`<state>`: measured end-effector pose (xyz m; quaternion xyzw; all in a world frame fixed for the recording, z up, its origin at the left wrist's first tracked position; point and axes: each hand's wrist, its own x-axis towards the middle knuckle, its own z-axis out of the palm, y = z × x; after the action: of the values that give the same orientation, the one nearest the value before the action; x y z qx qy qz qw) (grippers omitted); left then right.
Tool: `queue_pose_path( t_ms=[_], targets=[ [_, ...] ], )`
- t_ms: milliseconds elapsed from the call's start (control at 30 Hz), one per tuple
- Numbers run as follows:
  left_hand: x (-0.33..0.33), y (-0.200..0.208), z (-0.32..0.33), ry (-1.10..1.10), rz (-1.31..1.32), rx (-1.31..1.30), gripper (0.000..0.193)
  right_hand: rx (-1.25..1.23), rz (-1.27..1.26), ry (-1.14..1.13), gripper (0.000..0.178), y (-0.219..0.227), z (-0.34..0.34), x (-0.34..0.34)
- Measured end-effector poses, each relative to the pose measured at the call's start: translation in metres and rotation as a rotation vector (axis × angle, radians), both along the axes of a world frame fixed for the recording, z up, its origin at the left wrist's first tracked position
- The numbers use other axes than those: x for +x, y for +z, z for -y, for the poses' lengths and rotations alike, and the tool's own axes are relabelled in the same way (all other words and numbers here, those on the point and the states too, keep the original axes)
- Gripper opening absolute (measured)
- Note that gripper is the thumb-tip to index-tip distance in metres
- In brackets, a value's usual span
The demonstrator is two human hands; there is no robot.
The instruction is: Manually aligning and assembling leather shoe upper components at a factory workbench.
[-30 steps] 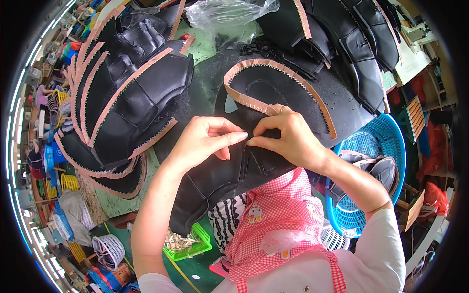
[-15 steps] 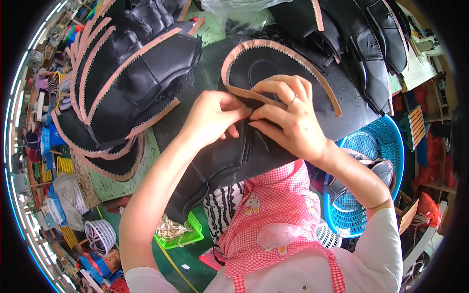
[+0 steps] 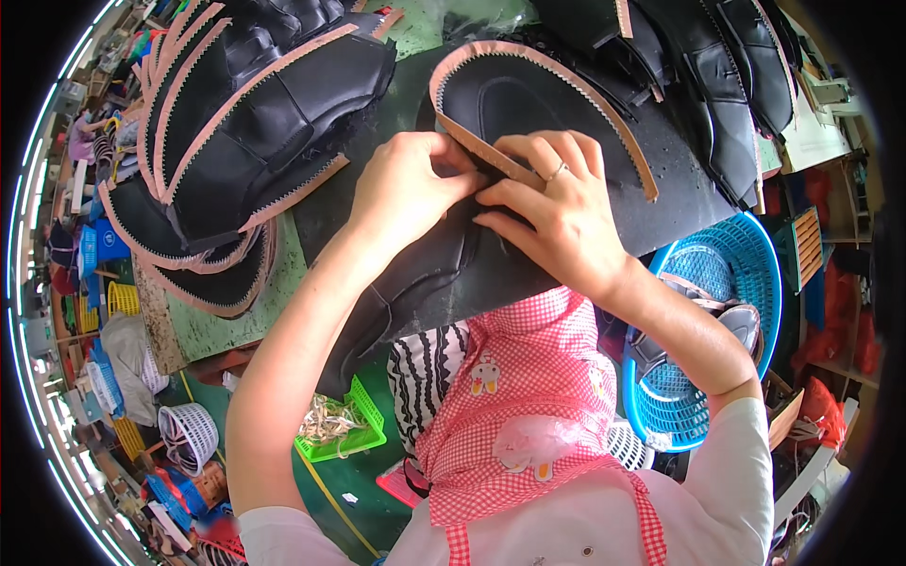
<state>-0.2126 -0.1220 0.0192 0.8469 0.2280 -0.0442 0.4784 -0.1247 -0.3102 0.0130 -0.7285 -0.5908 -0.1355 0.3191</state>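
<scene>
A black leather shoe upper with a zigzag-cut tan lining edge lies in front of me. Its long black side piece trails down toward my lap. My left hand pinches the upper with thumb and fingers beside the tan edge. Close against those fingertips, my right hand, with a ring on one finger, also has its fingers closed on the upper. The fingertips hide the exact spot where they meet, and I cannot tell whether anything small is between them.
Under the work lies a dark board on a green table. Stacked black uppers stand at the left, with more uppers at the right. A blue basket holds shoe parts; a green basket holds scraps.
Both hands and the upper sit slightly higher in the picture. The left hand has turned a little, its fingers more tucked in. The grip on the upper stays.
</scene>
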Motion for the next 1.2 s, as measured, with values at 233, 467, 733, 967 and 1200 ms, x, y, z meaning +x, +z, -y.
queue_pose_path(
  t_ms=[233, 467, 733, 967, 1200],
  targets=[
    [-0.002, -0.003, 0.007, 0.038, 0.203, 0.2, 0.008, 0.01, -0.014, -0.025, 0.02, 0.003, -0.009, 0.01],
    [-0.001, -0.011, -0.004, 0.135, 0.27, 0.197, 0.022, 0.109, -0.043, 0.217, 0.022, -0.003, -0.005, -0.027],
    [-0.016, -0.003, 0.012, 0.046, 0.2, -0.062, 0.02, 0.03, -0.242, 0.002, 0.03, 0.02, 0.037, 0.004],
    [-0.02, 0.001, 0.014, 0.031, 0.183, -0.062, 0.016, -0.233, -0.185, -0.448, 0.089, -0.005, 0.046, 0.043],
    [-0.021, 0.0, 0.016, 0.046, 0.225, -0.09, 0.016, -0.27, -0.084, -0.56, 0.086, -0.005, 0.047, 0.046]
  ],
)
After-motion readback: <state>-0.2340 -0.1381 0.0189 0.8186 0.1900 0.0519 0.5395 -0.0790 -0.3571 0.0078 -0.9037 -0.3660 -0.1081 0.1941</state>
